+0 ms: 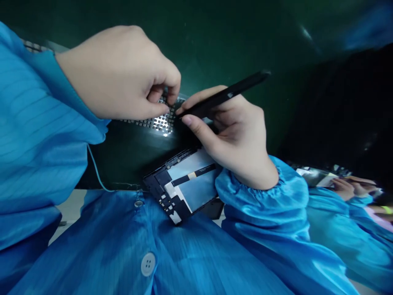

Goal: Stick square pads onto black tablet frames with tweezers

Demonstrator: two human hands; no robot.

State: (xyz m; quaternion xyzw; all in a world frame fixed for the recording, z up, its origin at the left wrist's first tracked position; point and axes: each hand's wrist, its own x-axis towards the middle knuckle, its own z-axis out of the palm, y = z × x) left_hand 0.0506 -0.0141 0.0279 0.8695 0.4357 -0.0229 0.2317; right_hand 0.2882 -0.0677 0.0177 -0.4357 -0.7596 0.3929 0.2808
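My left hand (123,73) is curled with thumb and fingers pinched over a sheet of small square parts (156,121) on the dark green mat; what it pinches is too small to make out. My right hand (233,135) grips black tweezers (224,96), whose tip meets the left fingertips above that sheet. Below the hands an opened device frame (184,184), black-edged with a pale panel and a dark strip across it, lies near the mat's front edge. Both arms wear blue sleeves.
The dark green mat (221,45) covers the bench beyond the hands. At the right edge another person's hands (346,188) in blue sleeves rest at a neighbouring spot. My blue coat with buttons (148,263) fills the lower view.
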